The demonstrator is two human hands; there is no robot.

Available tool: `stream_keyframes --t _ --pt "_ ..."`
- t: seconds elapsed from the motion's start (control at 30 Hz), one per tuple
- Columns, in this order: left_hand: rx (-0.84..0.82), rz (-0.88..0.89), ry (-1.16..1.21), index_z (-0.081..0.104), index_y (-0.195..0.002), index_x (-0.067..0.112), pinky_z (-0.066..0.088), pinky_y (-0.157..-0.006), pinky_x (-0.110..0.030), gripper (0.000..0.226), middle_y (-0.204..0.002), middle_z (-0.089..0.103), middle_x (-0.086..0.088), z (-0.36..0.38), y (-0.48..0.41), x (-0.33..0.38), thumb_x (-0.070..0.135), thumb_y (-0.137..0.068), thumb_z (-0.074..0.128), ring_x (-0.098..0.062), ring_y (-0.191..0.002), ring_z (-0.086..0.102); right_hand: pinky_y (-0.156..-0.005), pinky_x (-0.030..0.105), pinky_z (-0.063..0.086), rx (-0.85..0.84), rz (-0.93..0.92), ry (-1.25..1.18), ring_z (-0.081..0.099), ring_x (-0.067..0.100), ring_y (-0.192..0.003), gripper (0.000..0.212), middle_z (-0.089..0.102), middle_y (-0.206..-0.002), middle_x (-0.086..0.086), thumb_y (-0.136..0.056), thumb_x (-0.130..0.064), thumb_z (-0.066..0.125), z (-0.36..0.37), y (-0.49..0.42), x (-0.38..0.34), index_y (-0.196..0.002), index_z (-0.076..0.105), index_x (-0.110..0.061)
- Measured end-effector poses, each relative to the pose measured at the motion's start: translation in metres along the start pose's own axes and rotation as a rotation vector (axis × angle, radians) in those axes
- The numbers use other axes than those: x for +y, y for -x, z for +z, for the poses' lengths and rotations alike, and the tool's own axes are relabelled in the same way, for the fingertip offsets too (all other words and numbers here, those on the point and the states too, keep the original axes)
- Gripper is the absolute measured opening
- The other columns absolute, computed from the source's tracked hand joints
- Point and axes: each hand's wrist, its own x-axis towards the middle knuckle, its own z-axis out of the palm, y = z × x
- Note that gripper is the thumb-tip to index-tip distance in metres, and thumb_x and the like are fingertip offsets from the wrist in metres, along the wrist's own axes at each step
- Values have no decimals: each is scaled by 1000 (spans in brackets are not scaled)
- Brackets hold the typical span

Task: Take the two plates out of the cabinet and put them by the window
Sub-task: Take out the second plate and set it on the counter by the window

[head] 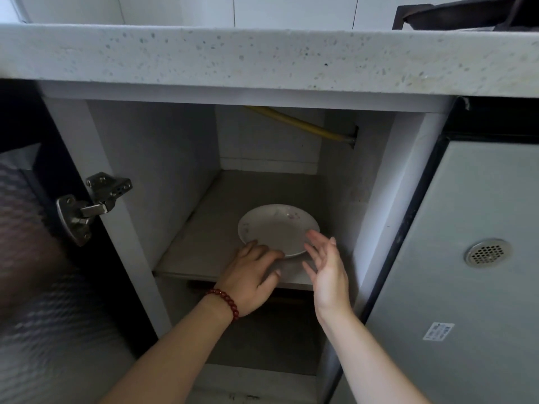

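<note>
I see one plate on the cabinet shelf | my left hand touches plate's near rim, loose | right hand wide, beside plate | risk: weak grip, plate slips, breaks

L hand touches near rim of plate on cabinet shelf; R hand spread just beside.

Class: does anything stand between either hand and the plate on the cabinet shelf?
Nothing visible does. The left hand touches the near rim of the plate, and the right hand hovers open beside its right edge. The yellow hose runs high at the back of the cabinet, away from both.
</note>
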Motion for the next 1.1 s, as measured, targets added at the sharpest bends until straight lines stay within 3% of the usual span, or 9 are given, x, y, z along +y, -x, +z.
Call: stream_keyframes --t 0.27,0.43,0.57,0.7,0.8,0.9,1.1 --pt "39 3 8 37 -128 39 24 -110 -35 43 -136 46 7 -6 18 4 51 -88 28 -16 -136 25 -111 37 31 -7 16 2 47 9 -125 41 54 -134 -3 -101 -37 20 -1 -1 3 -122 53 -27" --pt "51 -47 130 28 -136 42 21 -111 -33 48 -144 36 8 -4 17 4 53 -89 27 -13 -138 20 -109 33 31 2 17 12 44 10 -128 44 52 -136 -1 -102 -35 20 1 -5 7 -128 53 -21" --pt "156 -184 434 29 -139 40 16 -108 -26 49 -148 28 13 -5 8 0 52 -92 29 -6 -138 16 -108 31 31 43 25 53 42 11 -130 42 50 -138 -3 -102 -33 22 2 -11 11 -132 50 -22" --pt "286 -342 903 33 -138 34 20 -107 -23 46 -147 32 11 -12 -4 -1 47 -95 27 -4 -133 29 -114 39 27 75 58 101 36 13 -134 41 43 -143 -5 -101 -37 25 3 -17 16 -137 43 -27" --pt "336 -471 1217 42 -126 40 24 -102 -24 43 -140 40 10 -21 -13 -1 55 -92 19 -2 -118 40 -110 32 27 89 77 130 34 12 -133 41 40 -145 -6 -100 -39 25 4 -23 19 -138 40 -31" --pt "322 -591 1348 34 -138 32 23 -109 -34 62 -145 36 5 -29 -23 -11 64 -88 15 -12 -129 36 -100 25 25 121 93 156 34 12 -131 42 39 -146 -5 -101 -39 24 5 -29 19 -139 38 -32" --pt "314 -704 1561 34 -140 27 37 -90 -38 75 -146 39 -8 -39 -30 -16 73 -81 23 -27 -131 39 -96 27 28 163 155 117 39 17 -129 43 43 -145 -1 -99 -42 29 8 -37 19 -140 39 -30"
